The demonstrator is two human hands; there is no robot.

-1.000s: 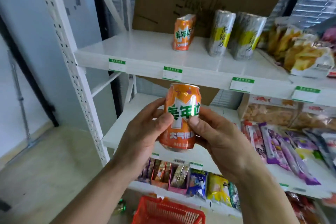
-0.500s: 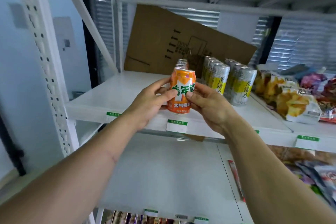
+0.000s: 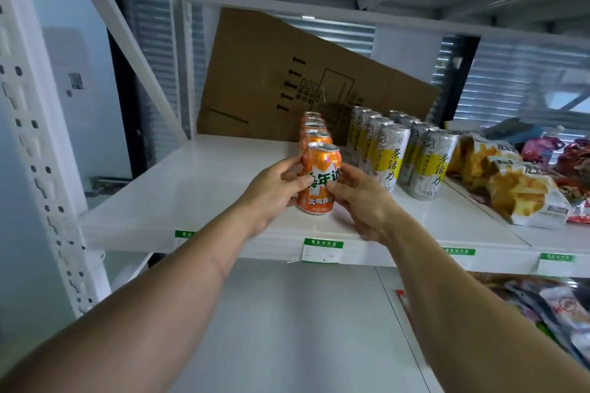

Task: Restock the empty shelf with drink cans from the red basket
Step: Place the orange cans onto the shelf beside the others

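Orange can (image 3: 319,183), upright at frame centre, is gripped between left hand (image 3: 274,191) and right hand (image 3: 360,201), fronting the orange row (image 3: 314,129) on the shelf (image 3: 191,188).

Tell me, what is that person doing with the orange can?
A person is putting drink cans on a white shelf. Both hands hold one orange can, the left hand on one side and the right hand on the other. The can stands upright at the front of a row of orange cans. Tall silver and yellow cans stand beside them.
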